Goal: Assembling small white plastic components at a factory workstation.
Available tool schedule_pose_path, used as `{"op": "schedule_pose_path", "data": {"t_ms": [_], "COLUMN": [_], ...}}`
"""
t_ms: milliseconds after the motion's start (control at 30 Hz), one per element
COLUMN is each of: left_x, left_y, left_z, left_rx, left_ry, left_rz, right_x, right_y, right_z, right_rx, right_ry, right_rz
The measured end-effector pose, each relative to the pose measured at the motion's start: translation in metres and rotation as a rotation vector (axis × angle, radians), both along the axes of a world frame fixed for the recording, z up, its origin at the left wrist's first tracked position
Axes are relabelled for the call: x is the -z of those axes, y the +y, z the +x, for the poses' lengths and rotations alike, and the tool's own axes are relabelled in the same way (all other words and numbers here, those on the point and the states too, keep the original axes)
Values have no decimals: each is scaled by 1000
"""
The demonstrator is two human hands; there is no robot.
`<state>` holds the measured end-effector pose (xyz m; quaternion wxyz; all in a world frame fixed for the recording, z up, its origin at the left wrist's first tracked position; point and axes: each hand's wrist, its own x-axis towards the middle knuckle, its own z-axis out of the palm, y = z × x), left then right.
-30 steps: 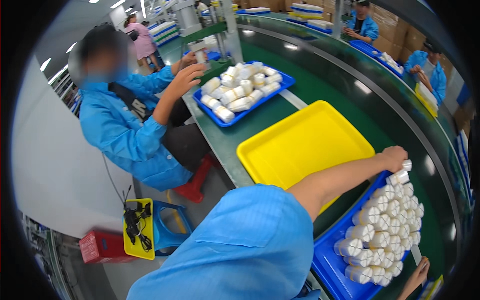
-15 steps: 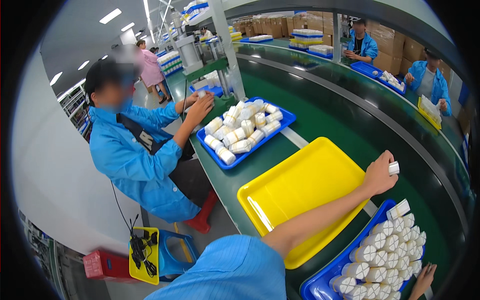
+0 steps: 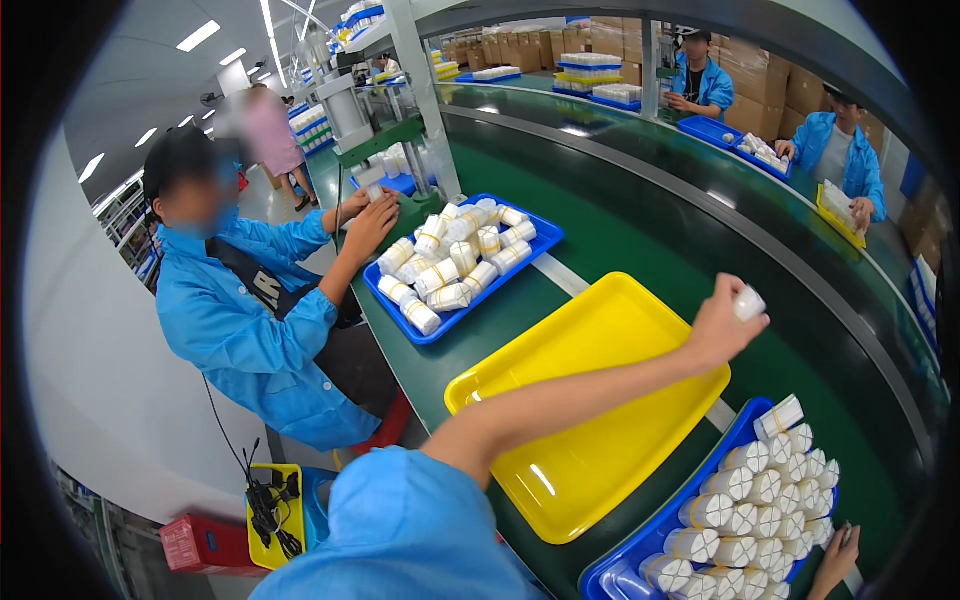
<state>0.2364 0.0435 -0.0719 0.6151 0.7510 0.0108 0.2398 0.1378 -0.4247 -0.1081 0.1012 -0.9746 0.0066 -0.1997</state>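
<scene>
A loose, light-blue cloth sleeve (image 3: 400,515) covers the left upper arm, its fabric thin-looking, matte and a single even shade, rounded at the top and marked with soft, shallow creases. It ends around the elbow, leaving the slim left forearm (image 3: 570,398) bare to the wrist. The left hand (image 3: 718,328) is bare as well. The right hand (image 3: 836,562) shows bare with a short stretch of wrist; a dark speck by its fingertips is too small to identify.

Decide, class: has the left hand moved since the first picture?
Yes: against the nearer blue tray, the left hand has moved away, up and leftward in the view.
</scene>
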Motion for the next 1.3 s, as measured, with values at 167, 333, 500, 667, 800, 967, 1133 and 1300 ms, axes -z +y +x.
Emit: {"op": "schedule_pose_path", "data": {"t_ms": [167, 333, 500, 667, 800, 967, 1133, 1300], "left_x": [-40, -78, -52, -31, -35, -104, -175, -165], "left_y": [85, 196, 321, 351, 327, 209, 108, 85], "left_z": [-50, -119, -160, -169, -165, -160, -187, -182], "left_rx": [47, -285, -696, -808, -1039, -619, -165, -127], "left_ry": [34, 0, 43, 191, 91, -474, -1079, -1110], "left_rz": [-86, 277, 919, 981, 1179, 1005, 560, 422], "right_x": [-7, -5, -3, -4, 23, 49, 53, 61], "right_y": [4, 1, 4, 6, -32, -60, -63, -47], "right_z": [-4, -6, -1, 0, 15, 17, 18, 28], "right_rx": [11, 39, -4, 9, -3, -81, -54, -175], "right_ry": [22, 15, -17, -13, 59, -40, -10, -75], "right_rz": [-40, -56, -54, -49, 72, 177, 220, 365]}}
